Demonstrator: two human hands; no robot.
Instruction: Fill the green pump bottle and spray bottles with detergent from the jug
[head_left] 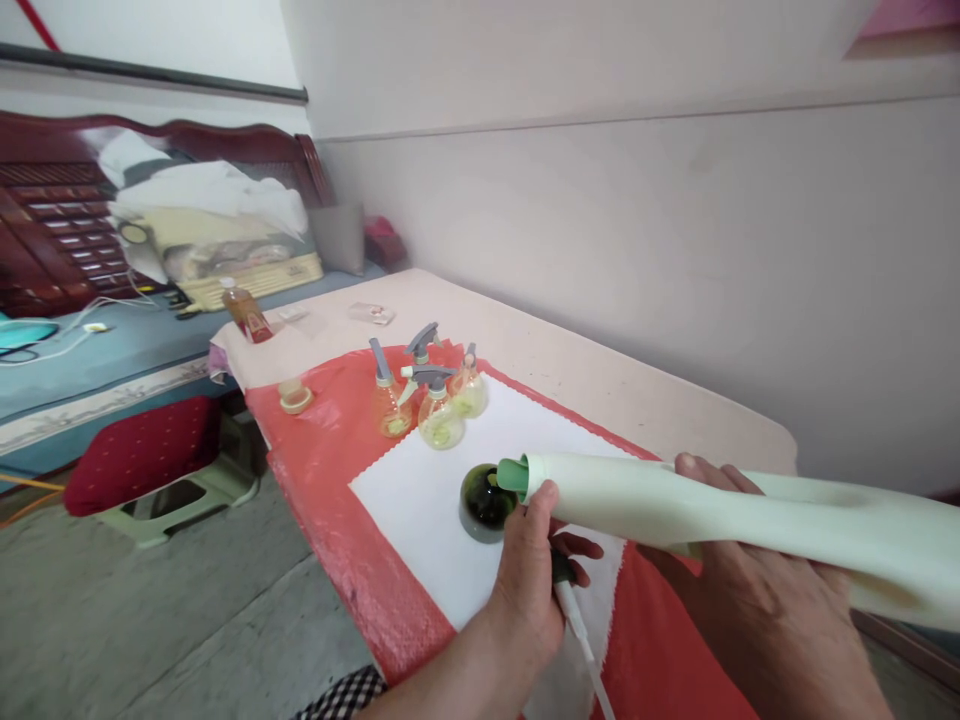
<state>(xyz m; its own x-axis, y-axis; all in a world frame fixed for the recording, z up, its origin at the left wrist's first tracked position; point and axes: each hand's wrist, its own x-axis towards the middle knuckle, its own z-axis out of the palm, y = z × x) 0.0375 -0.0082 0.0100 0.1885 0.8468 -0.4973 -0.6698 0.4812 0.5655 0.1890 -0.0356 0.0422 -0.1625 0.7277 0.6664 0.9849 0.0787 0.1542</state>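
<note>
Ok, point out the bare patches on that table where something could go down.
Free: white cloth between the grey-topped spray bottles and dark green round bottle; bare beige tabletop along the wall. Crowded: near edge, where left hand and right hand hold the pale green bottle.

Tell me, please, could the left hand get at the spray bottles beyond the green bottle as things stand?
Probably not at once: the left hand grips the pale jug's spout over the green bottle. The white cloth toward the spray bottles is otherwise unobstructed.

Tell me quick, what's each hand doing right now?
Left hand: closed on the pale green jug near its spout, a white tube under the fingers.
Right hand: closed, supporting the jug's body.
</note>
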